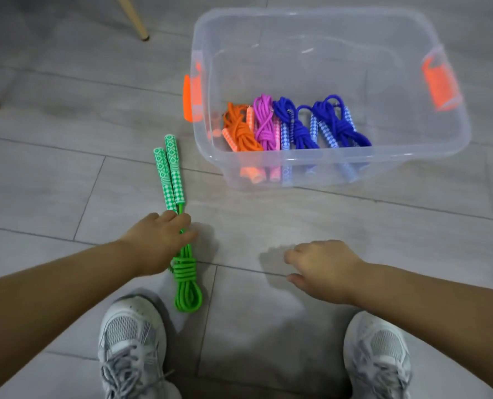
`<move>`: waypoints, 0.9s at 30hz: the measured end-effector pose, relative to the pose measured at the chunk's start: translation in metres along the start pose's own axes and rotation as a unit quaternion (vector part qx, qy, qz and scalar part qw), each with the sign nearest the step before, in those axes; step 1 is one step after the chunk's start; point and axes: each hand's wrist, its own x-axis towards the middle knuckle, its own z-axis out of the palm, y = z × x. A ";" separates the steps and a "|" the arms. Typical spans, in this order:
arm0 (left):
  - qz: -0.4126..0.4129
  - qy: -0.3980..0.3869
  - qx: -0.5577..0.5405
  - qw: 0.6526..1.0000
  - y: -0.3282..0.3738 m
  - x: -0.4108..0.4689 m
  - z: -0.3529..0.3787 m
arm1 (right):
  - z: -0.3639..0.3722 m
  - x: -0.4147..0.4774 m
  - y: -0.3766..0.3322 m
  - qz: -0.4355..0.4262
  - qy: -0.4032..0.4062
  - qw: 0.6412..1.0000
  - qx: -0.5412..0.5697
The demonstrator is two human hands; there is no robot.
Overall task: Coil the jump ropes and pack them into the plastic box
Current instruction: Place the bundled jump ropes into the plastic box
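A person crouches on a tiled floor (297,226), with a clear plastic box (397,165) standing well ahead of the right hand (323,266). 4 coiled ropes already lie inside it: 1 orange rope (239,131), 1 pink rope (264,125) and 2 blue ropes (297,128). The green rope (186,272), bundled and knotted, lies on the floor under the left hand (158,240), its 2 handles (170,171) pointing away past the fingertips. The fingers lie across the cord just behind the handles, but whether they have closed round it cannot be told. The right hand hovers with fingers spread and relaxed, holding nothing. Coiling looks finished, leaving this last rope to pack. That likely calls for a firm grip, a lift and a carry forward and rightward over the box rim.
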 end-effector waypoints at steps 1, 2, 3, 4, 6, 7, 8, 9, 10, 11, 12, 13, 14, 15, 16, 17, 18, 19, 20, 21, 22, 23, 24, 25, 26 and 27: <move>0.015 -0.013 0.006 1.000 -0.002 0.003 0.003 | 0.006 0.004 0.002 0.000 -0.025 1.000 -0.006; 0.024 -0.020 0.015 0.999 -0.004 0.008 0.009 | 0.012 0.007 0.004 0.002 -0.048 0.999 -0.013; 0.025 -0.068 0.031 0.997 -0.005 0.011 0.008 | 0.017 0.009 0.005 0.004 -0.067 0.998 -0.016; 0.029 -0.096 0.038 0.994 -0.005 0.016 0.007 | 0.020 0.012 0.007 0.007 -0.080 0.997 -0.015; 0.054 -0.117 0.047 0.991 -0.001 0.027 0.001 | 0.026 0.015 0.011 0.013 -0.093 0.996 -0.010; 0.069 -0.117 0.048 0.990 0.003 0.034 -0.001 | 0.028 0.016 0.012 0.014 -0.093 0.996 -0.007; 0.084 -0.113 0.048 0.989 0.009 0.041 -0.003 | 0.029 0.017 0.014 0.014 -0.091 0.996 -0.003; 0.094 -0.109 0.045 0.989 0.016 0.047 -0.006 | 0.030 0.017 0.015 0.014 -0.088 0.996 0.003; 0.101 -0.100 0.037 0.989 0.024 0.052 -0.009 | 0.031 0.018 0.015 0.016 -0.084 0.996 0.010; 0.102 -0.092 0.024 0.990 0.033 0.058 -0.011 | 0.032 0.017 0.016 0.019 -0.081 0.996 0.018; 0.097 -0.085 0.004 0.992 0.041 0.063 -0.013 | 0.032 0.018 0.017 0.022 -0.077 0.996 0.025; 0.089 -0.079 -0.018 0.993 0.049 0.068 -0.017 | 0.033 0.018 0.017 0.027 -0.073 0.996 0.032; 0.080 -0.072 -0.047 0.993 0.057 0.074 -0.020 | 0.034 0.018 0.017 0.033 -0.065 0.997 0.040; 0.071 -0.060 -0.086 0.992 0.064 0.080 -0.024 | 0.035 0.018 0.017 0.039 -0.055 0.996 0.051; 0.060 -0.044 -0.138 0.988 0.069 0.086 -0.026 | 0.036 0.018 0.016 0.042 -0.042 0.996 0.066; 0.041 -0.031 -0.201 0.978 0.073 0.092 -0.028 | 0.038 0.018 0.015 0.044 -0.032 0.995 0.082; 0.022 -0.021 -0.263 0.964 0.076 0.096 -0.029 | 0.041 0.018 0.013 0.043 -0.025 0.994 0.099; 0.011 -0.009 -0.312 0.950 0.078 0.099 -0.030 | 0.043 0.018 0.011 0.043 -0.022 0.992 0.114; 0.003 0.004 -0.340 0.940 0.078 0.100 -0.031 | 0.046 0.018 0.009 0.044 -0.021 0.991 0.122; -0.004 0.016 -0.354 0.935 0.077 0.099 -0.031 | 0.050 0.018 0.007 0.047 -0.018 0.992 0.120; -0.013 0.025 -0.359 0.933 0.075 0.096 -0.029 | 0.055 0.020 0.006 0.048 -0.013 0.993 0.109; -0.020 0.034 -0.352 0.935 0.071 0.092 -0.027 | 0.058 0.021 0.005 0.048 -0.007 0.995 0.091; -0.024 0.039 -0.329 0.943 0.066 0.087 -0.025 | 0.062 0.023 0.004 0.046 -0.003 0.996 0.072; -0.024 0.044 -0.301 0.952 0.061 0.081 -0.021 | 0.064 0.025 0.003 0.045 -0.002 0.997 0.058; -0.019 0.055 -0.275 0.960 0.055 0.075 -0.017 | 0.065 0.027 0.004 0.047 -0.005 0.997 0.054; -0.010 0.061 -0.253 0.965 0.049 0.070 -0.012 | 0.065 0.028 0.004 0.055 -0.011 0.996 0.063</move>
